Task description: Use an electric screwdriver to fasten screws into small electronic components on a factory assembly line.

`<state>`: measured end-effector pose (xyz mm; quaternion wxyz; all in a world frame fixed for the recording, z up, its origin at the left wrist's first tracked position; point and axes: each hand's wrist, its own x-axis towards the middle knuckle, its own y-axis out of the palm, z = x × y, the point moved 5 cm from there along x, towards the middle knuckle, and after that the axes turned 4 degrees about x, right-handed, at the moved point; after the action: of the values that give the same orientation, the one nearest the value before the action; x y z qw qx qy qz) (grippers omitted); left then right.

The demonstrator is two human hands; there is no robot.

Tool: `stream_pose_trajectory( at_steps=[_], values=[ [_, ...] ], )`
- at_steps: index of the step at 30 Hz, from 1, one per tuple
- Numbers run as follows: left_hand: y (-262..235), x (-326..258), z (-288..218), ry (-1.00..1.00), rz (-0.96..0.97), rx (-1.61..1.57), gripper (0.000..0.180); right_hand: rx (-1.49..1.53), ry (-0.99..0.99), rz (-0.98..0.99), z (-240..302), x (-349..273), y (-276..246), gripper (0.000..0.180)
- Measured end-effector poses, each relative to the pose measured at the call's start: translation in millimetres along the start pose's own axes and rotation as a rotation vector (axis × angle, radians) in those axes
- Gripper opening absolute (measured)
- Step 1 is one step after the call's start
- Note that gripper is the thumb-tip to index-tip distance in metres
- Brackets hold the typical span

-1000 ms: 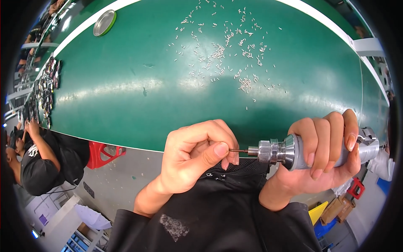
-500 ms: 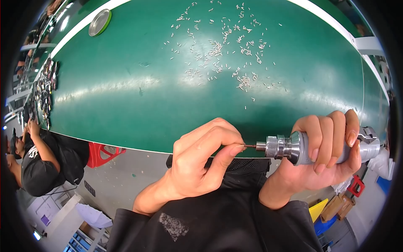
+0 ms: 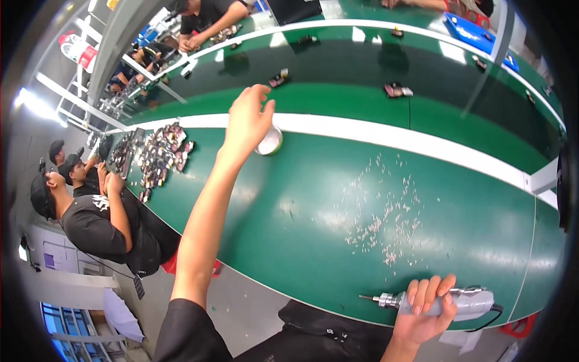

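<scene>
Likely a reaching step: left hand [image 3: 248,120], fingers half-spread, seemingly empty, near a dark part [image 3: 278,78], upper centre — a careful pinch is called for. Right hand [image 3: 425,321] wraps the electric screwdriver [image 3: 473,305], lower right.

The left hand [image 3: 247,120] partly hides the round tin [image 3: 271,143] (scattered pieces [image 3: 391,259]: too small to tell).

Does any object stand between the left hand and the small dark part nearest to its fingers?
Nothing visible stands between the left hand and the small dark part; in this view, the fingers appear beyond the white rail, though the hand's height is unclear.
</scene>
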<state>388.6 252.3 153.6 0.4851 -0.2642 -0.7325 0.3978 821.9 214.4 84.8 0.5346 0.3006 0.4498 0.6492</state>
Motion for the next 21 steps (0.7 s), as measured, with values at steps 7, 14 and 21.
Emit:
stream_pose_trajectory(
  at_steps=[7,14,21],
  values=[
    [97.8,75.6,67.3,-0.258,0.147,0.203,0.058,0.001,0.113,0.062,4.4,5.8,13.1,0.014],
    [93.7,89.8,75.0,0.139,0.226,0.320,0.034,0.005,0.119,0.085,3.6,3.7,17.6,0.013],
    [7.9,-5.9,-42.3,0.356,0.132,-0.046,0.039,-0.083,0.087,0.015,6.5,5.6,-1.2,0.016]
  ],
)
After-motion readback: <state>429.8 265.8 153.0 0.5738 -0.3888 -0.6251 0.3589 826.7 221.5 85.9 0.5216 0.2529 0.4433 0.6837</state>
